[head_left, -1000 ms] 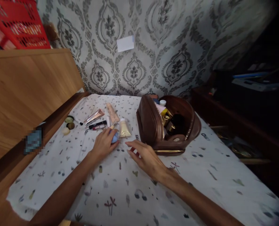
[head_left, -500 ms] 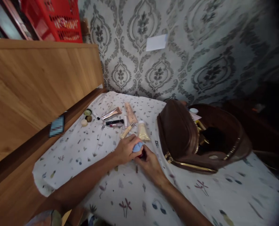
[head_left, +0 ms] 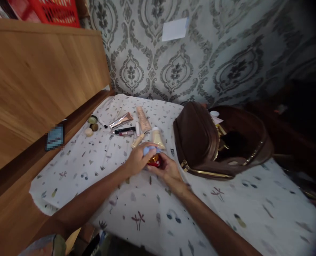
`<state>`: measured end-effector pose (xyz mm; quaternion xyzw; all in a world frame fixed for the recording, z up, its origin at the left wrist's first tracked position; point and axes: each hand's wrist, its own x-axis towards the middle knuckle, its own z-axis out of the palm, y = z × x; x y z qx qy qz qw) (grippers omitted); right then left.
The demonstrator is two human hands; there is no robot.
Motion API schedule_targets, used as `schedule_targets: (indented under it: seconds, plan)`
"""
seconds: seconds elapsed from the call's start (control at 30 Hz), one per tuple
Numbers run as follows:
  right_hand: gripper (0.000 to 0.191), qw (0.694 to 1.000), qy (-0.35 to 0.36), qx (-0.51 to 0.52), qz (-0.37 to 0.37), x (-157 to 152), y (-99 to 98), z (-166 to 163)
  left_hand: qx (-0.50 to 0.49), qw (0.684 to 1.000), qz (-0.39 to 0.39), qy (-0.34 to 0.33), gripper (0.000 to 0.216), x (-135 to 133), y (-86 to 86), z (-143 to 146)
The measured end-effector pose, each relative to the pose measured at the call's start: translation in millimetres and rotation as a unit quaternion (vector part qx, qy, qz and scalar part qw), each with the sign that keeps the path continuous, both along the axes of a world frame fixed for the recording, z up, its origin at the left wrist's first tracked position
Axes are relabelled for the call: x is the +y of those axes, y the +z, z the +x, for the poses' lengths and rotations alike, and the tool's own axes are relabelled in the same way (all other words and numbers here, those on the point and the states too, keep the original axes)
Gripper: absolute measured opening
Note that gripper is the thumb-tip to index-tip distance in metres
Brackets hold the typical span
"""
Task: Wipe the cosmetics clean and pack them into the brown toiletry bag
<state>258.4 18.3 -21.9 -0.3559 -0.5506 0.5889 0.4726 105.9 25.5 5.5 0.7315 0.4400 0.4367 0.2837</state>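
In the head view my left hand [head_left: 136, 159] is closed around a soft light-blue piece, perhaps a cloth or sponge [head_left: 148, 150], pressed over the top of a small red-and-gold container [head_left: 154, 163]. My right hand [head_left: 171, 170] grips that container from the right, its fingers hiding much of it. Just beyond the hands lie a cream-coloured tube with a white cap [head_left: 158, 138] and a slim beige tube [head_left: 138, 140]. Farther back are a peach tube [head_left: 143, 119], a shiny rose-gold tube [head_left: 121, 121], a black pen-like stick [head_left: 124, 130] and a pink stick [head_left: 126, 133].
An unzipped brown handbag [head_left: 197, 142] stands on the printed white sheet [head_left: 94, 185] at the right. Small round pots [head_left: 93, 127] lie at the left. A wooden cabinet [head_left: 46, 67] borders the left side, with a red basket [head_left: 59, 12] on top. Patterned wallpaper [head_left: 173, 71] is behind.
The view has tipped down and shifted slightly. My left hand has turned with the blue piece, and more of the red-and-gold container now shows between my hands.
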Motion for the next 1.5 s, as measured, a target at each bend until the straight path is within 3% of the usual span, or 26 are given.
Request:
schedule_targets:
  seconds: [0.13,0.3,0.47,0.6,0.73,0.87,1.1,1.2,1.3,1.4,1.5]
  plan:
    - [0.059,0.998,-0.005,0.06,-0.01,-1.2,-5.9,-5.3,-0.139,0.982,-0.13,0.011,0.052,5.8,-7.2,0.8]
    - [0.064,0.993,-0.044,0.104,-0.038,-1.4,-4.6,-3.7,-0.174,0.972,-0.159,0.014,0.053,2.9,-6.5,7.9]
    - [0.061,0.986,-0.099,0.119,-0.054,-2.5,3.6,0.6,-0.066,0.995,-0.069,0.015,0.046,-2.9,-8.3,12.5]
    - [0.058,0.965,-0.128,0.203,-0.109,-1.6,3.3,2.2,0.066,0.997,0.042,0.021,0.05,-8.7,-16.3,11.8]
    - [0.054,0.936,-0.076,0.288,-0.189,0.5,-0.5,1.2,0.151,0.978,0.144,-0.008,0.057,-12.8,-20.2,8.6]
    - [0.054,0.931,0.015,0.306,-0.198,-0.8,0.9,0.9,0.151,0.974,0.169,-0.029,0.053,-13.7,-17.7,6.0]
    - [0.063,0.952,0.134,0.196,-0.193,-3.6,6.9,11.8,0.019,0.998,0.044,-0.031,0.034,-16.6,4.2,6.3]
    - [0.066,0.949,0.167,0.183,-0.196,-3.0,9.8,16.1,-0.051,0.995,-0.082,0.001,0.043,-16.4,9.3,6.5]
    - [0.073,0.935,0.203,0.207,-0.205,-1.8,9.6,17.5,-0.103,0.971,-0.211,0.04,0.054,-15.0,7.2,8.1]
    - [0.113,0.929,0.207,0.205,-0.227,-2.0,4.8,13.9,-0.111,0.961,-0.245,0.069,0.057,-16.2,4.7,11.2]
    - [0.147,0.933,0.183,0.198,-0.239,-5.3,1.2,6.7,-0.102,0.967,-0.21,0.099,0.057,-19.8,6.6,13.4]
